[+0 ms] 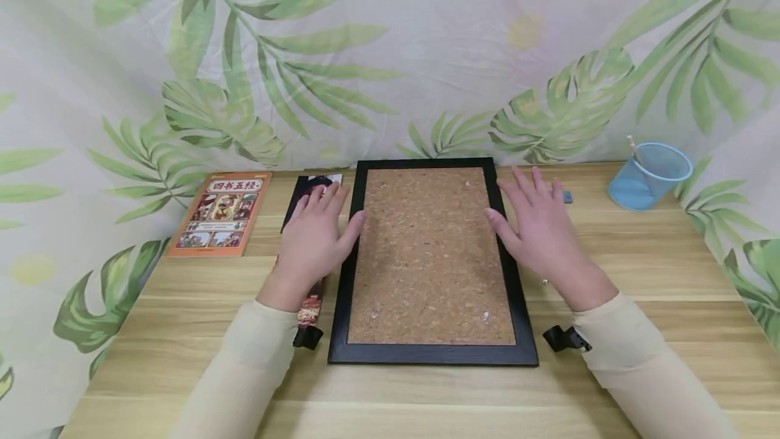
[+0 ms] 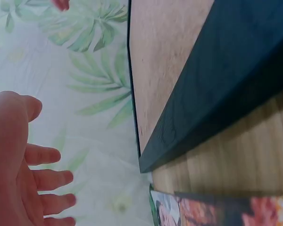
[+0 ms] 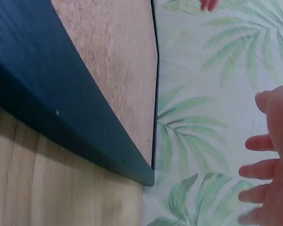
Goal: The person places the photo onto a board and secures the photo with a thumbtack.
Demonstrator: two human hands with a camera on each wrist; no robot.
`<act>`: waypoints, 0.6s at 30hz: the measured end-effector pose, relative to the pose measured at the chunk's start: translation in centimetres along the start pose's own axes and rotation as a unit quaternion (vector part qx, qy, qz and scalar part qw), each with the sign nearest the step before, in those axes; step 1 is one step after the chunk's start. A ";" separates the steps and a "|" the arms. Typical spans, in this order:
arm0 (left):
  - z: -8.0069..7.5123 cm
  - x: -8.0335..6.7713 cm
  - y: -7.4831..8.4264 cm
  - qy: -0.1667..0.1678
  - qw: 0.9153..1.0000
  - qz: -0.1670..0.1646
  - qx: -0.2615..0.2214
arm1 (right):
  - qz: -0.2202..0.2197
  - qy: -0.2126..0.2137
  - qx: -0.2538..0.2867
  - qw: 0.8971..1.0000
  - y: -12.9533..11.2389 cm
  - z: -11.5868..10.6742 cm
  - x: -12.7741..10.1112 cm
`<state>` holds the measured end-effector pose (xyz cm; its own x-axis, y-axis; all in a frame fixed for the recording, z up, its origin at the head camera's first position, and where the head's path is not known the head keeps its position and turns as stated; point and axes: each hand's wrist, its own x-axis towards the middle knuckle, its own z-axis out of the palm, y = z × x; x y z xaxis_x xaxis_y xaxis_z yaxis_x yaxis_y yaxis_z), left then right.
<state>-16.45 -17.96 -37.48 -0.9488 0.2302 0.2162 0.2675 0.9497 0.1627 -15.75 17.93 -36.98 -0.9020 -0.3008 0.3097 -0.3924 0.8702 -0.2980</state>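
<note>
A cork board (image 1: 426,256) with a black frame (image 1: 432,354) lies on the table, its long sides running away from me. Small clear pins (image 1: 485,317) sit near the corners of the cork. My left hand (image 1: 313,239) is held over the left side of the frame, fingers spread and holding nothing. Opposite it, my right hand (image 1: 542,236) hovers by the right side, also spread and holding nothing. Both wrist views show the hands raised apart from the frame. A dark picture print (image 1: 309,310) lies left of the board, partly hidden under my left hand and wrist.
An orange book (image 1: 222,215) lies at the back left. At the back right stands a blue mesh cup (image 1: 648,181) with a stick in it. A small blue object (image 1: 568,197) and a loose pin (image 1: 545,282) lie right of the board. A leaf-patterned cloth (image 1: 426,53) hangs behind.
</note>
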 end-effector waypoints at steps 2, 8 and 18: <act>-0.2 0.1 -0.6 0.008 1.000 -0.011 -0.026 | 0.012 -0.002 0.037 0.999 0.3 -0.2 -0.1; -0.7 0.2 -2.4 0.010 0.993 -0.054 -0.101 | 0.047 -0.020 0.118 0.992 1.7 -0.7 -0.7; -0.8 0.8 -6.3 -0.050 0.982 -0.117 -0.141 | 0.047 -0.031 0.116 0.992 5.1 0.1 -1.4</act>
<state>-18.76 -23.95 -37.59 -0.9978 0.0464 0.0476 0.0631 0.8860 0.4593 -16.55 22.78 -39.01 -0.9432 -0.2522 0.2164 -0.3302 0.7841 -0.5255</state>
